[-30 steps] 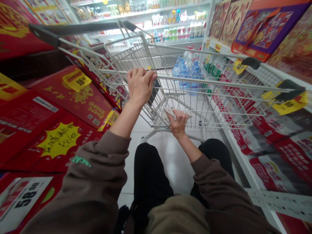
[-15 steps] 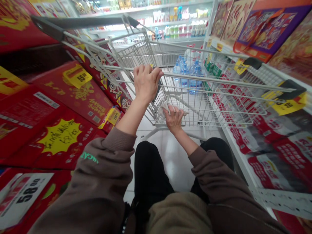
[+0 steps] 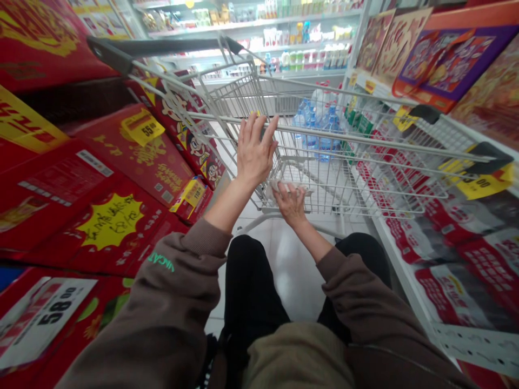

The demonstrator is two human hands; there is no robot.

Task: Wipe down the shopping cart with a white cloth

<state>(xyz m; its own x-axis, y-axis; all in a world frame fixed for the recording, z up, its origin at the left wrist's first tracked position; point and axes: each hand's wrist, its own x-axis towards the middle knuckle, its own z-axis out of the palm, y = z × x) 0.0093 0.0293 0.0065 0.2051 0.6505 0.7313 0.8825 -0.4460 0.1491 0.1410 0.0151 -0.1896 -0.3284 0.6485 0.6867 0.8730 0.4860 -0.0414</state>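
Between stacked red boxes (image 3: pixel 154 158) on the left and a white shelf (image 3: pixel 399 276) on the right, the wire shopping cart (image 3: pixel 308 131) fills most of the aisle. At its upper rail (image 3: pixel 365 139), the left hand (image 3: pixel 257 151) is loosely spread, gripping nothing; the right hand (image 3: pixel 292 205) curls over a pale cloth (image 3: pixel 271 190), against the lower wires. Some open floor (image 3: pixel 300 270) lies between the knees (image 3: pixel 247 254). Glossy pale tiles run under the cart; bottles (image 3: pixel 328 132) and lit shelves (image 3: pixel 243 26) stand beyond.
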